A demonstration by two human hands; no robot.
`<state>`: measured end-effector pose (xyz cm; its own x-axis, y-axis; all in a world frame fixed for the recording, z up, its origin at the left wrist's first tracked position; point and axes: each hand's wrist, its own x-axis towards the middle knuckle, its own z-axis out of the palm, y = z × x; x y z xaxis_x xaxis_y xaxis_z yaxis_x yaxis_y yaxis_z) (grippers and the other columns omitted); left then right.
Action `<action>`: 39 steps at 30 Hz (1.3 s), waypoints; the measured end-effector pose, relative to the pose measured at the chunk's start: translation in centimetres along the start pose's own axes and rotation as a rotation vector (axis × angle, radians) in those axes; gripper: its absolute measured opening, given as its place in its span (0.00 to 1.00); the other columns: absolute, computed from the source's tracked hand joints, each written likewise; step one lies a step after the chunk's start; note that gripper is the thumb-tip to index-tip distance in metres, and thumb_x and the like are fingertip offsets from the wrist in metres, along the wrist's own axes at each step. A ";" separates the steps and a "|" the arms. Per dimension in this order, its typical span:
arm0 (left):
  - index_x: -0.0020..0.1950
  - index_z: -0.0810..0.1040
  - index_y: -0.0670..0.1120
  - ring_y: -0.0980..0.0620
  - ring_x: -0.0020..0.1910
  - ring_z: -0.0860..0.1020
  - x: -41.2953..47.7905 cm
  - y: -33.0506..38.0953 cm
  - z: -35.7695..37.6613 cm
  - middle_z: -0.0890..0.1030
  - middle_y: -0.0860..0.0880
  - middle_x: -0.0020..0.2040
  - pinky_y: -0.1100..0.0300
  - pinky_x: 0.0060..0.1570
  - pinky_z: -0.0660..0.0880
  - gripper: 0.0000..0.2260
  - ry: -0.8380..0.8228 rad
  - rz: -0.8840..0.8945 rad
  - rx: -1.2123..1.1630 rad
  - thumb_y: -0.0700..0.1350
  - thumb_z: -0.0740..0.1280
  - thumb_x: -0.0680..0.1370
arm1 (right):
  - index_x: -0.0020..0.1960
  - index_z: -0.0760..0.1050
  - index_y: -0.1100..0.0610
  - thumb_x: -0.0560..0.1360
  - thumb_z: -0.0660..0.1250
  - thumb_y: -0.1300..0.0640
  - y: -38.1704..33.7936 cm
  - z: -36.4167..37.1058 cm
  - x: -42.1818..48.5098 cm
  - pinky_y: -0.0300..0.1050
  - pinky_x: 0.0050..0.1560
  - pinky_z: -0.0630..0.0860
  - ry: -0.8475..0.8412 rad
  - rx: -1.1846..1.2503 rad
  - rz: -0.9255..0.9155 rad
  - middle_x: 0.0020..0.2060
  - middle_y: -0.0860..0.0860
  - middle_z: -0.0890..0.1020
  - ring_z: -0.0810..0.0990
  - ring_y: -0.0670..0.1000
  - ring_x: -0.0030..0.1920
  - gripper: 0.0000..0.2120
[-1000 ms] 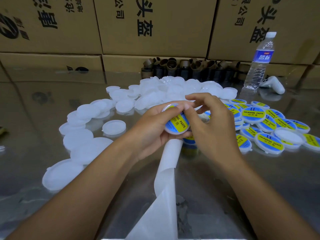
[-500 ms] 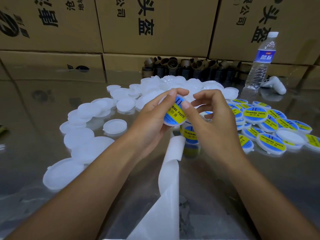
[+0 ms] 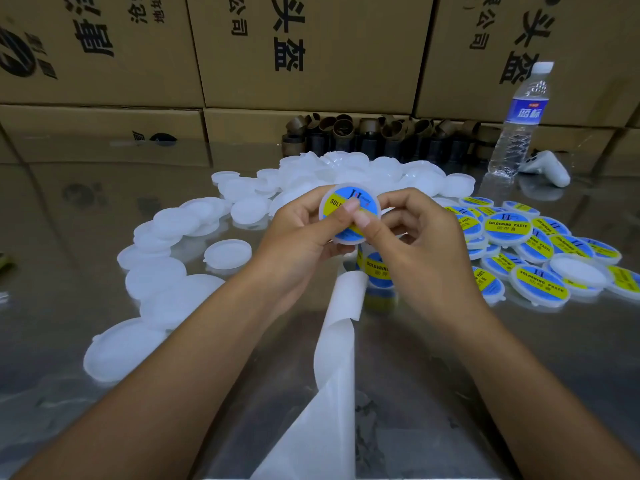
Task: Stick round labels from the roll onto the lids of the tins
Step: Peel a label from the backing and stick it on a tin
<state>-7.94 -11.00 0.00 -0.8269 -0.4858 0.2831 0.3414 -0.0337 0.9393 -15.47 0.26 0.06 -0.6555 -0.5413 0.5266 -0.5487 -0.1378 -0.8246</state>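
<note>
The lid [image 3: 341,195] faces the camera, yellow band slanting down-right; left hand [image 3: 298,237] and right hand [image 3: 427,247] pinch it, thumbs on its label [image 3: 367,201]. Print shows "SOLD"; finished lids [image 3: 508,227] read "SOLDERING PASTE".

I am at a packing bench in a warehouse or a small factory store. Brown cardboard cartons [image 3: 304,46] printed with large black Chinese characters are stacked like a wall along the far side. The shiny sheet-metal bench [image 3: 69,289] mirrors them. Piece-work lies on it in bulk. A heap of plain white round plastic lids [image 3: 346,168] spreads from near left to far middle. At the right is a pile of lids with blue-and-yellow "SOLDERING PASTE" labels [image 3: 540,285]. A bare white strip of label backing paper [image 3: 332,393] trails toward me. Empty brown cardboard roll cores [image 3: 346,129] crowd the far edge.
</note>
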 end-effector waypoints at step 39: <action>0.59 0.75 0.45 0.41 0.57 0.76 -0.5 -1.1 -5.0 0.79 0.43 0.56 0.53 0.54 0.68 0.10 0.539 -0.285 1.562 0.40 0.60 0.78 | 0.49 0.73 0.52 0.76 0.62 0.60 4.2 -5.0 3.7 0.44 0.48 0.68 0.770 0.172 0.571 0.44 0.51 0.76 0.73 0.53 0.43 0.05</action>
<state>-5.66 -15.09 -2.14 -0.4294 -0.8525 0.2980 -0.7979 0.5127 0.3171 -22.79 1.85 -0.43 -0.9928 0.1176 -0.0211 0.0001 -0.1755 -0.9845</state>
